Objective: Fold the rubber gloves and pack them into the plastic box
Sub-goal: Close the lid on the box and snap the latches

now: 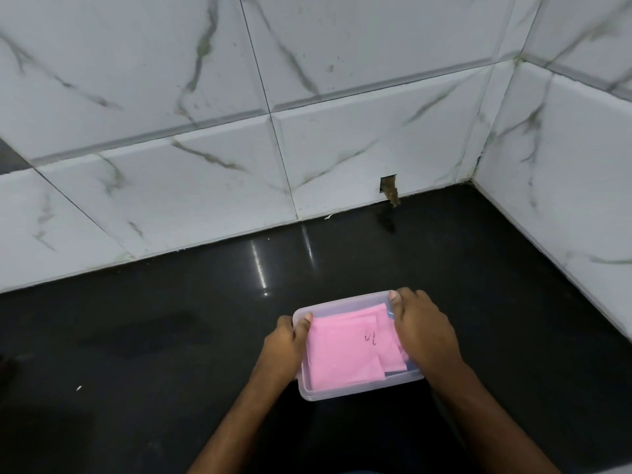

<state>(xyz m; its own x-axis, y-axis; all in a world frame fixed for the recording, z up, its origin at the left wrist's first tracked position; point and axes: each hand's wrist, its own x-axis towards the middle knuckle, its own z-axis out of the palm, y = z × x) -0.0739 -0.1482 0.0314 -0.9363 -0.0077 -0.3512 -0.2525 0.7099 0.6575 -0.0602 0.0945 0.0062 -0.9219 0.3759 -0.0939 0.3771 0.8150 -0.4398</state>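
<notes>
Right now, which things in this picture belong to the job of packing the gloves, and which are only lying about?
Belong to the job:
- pink gloves, folded, inside the box
- plastic box on the dark counter
- left hand and right hand, gripping the box's two sides

Only lying about:
- small white scrap on the counter
- hole in the wall tile

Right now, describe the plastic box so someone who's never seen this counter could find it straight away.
On the glossy black counter below the marble-tiled wall, the plastic box sits near the front edge between the left hand and right hand. It's translucent, lidless, and holds folded pink gloves.
</notes>
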